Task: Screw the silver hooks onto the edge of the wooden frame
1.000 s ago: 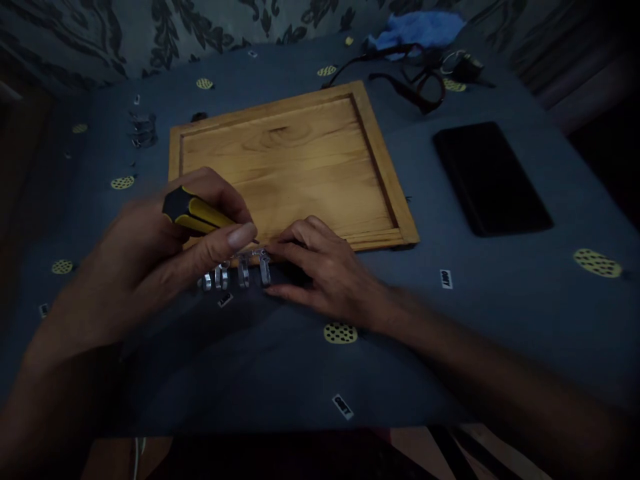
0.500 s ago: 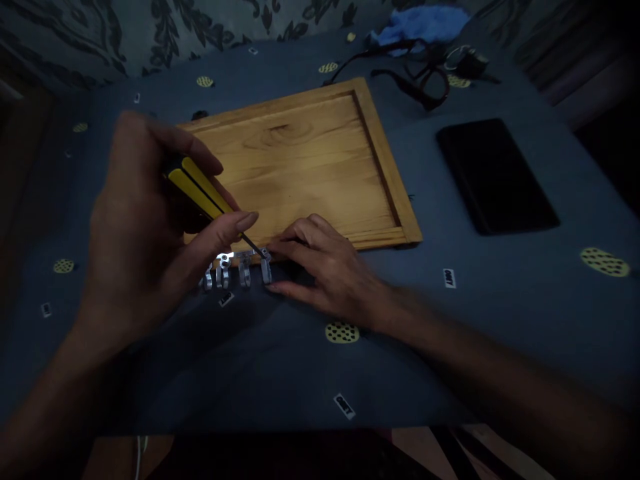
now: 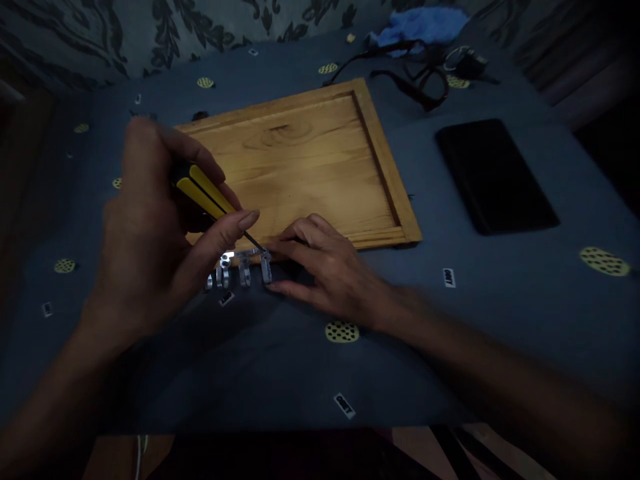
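My left hand (image 3: 145, 233) is closed around the yellow-and-black handle of a screwdriver (image 3: 204, 193). Its thin shaft slants down to the right, and the tip meets the right end of a shiny metal hook rail (image 3: 245, 270). Several hooks hang from this rail along the near edge of a framed wooden panel (image 3: 377, 150). My right hand (image 3: 325, 267) pinches the rail's right end, index finger above and thumb by the last hook. The rail's left end is partly hidden behind my left thumb, and the screw head under the tip is too small to make out.
Dark-framed glasses (image 3: 433, 90) lie beyond the panel's far right corner, beside keys (image 3: 470, 63) and a blue cloth (image 3: 425, 25). A black tablet-like slab (image 3: 495, 177) rests to the right. A patterned blue cloth covers the table (image 3: 400, 380).
My left hand and the screwdriver handle have shifted slightly right, and the hand has turned a little. The tip stays at the rail's right end. My right hand has barely moved.
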A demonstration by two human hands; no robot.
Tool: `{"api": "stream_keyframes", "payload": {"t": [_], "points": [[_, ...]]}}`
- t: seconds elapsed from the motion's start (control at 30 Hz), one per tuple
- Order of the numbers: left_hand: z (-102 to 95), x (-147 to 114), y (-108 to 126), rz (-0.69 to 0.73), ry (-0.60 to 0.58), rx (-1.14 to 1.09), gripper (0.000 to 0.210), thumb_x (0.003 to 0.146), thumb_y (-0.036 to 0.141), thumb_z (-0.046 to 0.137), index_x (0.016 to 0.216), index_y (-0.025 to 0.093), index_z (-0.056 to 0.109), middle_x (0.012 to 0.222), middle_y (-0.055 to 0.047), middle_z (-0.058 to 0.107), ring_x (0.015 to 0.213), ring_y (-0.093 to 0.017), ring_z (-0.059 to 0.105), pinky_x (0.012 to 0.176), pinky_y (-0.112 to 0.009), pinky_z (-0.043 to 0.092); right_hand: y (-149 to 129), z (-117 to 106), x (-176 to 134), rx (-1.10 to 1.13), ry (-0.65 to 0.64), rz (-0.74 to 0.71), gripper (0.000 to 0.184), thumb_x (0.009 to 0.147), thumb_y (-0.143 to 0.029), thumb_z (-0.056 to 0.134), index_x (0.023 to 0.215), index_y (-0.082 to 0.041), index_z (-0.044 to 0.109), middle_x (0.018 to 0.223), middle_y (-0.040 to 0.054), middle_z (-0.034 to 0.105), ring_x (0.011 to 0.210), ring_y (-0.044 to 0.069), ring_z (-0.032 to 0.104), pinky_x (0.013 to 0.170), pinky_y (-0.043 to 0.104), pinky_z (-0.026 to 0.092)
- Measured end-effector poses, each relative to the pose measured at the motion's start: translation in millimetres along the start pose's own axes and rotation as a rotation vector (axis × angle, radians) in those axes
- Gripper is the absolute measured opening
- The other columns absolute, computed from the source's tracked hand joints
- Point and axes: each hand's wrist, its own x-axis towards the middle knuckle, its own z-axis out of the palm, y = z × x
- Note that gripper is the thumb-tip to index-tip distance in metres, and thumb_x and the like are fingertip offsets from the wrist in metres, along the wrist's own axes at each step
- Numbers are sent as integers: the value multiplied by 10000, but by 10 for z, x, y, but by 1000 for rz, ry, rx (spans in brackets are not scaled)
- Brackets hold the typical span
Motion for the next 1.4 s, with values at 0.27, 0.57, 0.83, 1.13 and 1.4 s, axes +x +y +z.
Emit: {"api": "stream_keyframes", "payload": {"t": [0.27, 0.57, 0.83, 1.13, 1.4], "points": [[-20, -8, -31, 79, 11, 62, 340, 854, 292, 773, 1091, 262, 531, 971, 16, 608, 760, -111, 697, 587, -241, 594, 0, -2, -1, 1, -14, 8, 419, 971, -466, 638, 1228, -136, 655, 1102, 130, 632, 1027, 288, 555, 854, 470, 526], [-49, -22, 14, 137, -13, 138, 226, 883, 304, 752, 1037, 263, 592, 989, 26, 598, 745, -101, 681, 562, -194, 570, 6, 11, -1, -8, -1, -12, 390, 975, -458, 642, 1191, -134, 653, 1084, 121, 631, 1004, 264, 555, 859, 438, 523], [-53, -15, 12, 168, -5, 231, 173, 891, 339, 752, 988, 268, 627, 1004, 22, 591, 740, -111, 667, 568, -196, 582, 13, 8, -1, 10, 1, -7, 387, 967, -463, 651, 1201, -155, 659, 1076, 118, 635, 1007, 274, 558, 848, 460, 523], [-46, -27, 18, 175, -28, 249, 192, 899, 327, 749, 1018, 249, 621, 1013, 24, 562, 740, -90, 662, 575, -175, 574, 28, 31, 2, -6, 28, -41, 447, 951, -466, 673, 1178, -81, 674, 1065, 142, 643, 987, 271, 561, 846, 441, 528], [-101, -21, 23, 145, -129, 137, 209, 899, 316, 725, 1070, 324, 605, 978, 39, 597, 726, -125, 666, 549, -246, 554, 12, -1, 0, -5, -11, -2, 395, 964, -488, 647, 1174, -153, 674, 1075, 117, 630, 1003, 269, 555, 854, 440, 521]]}}
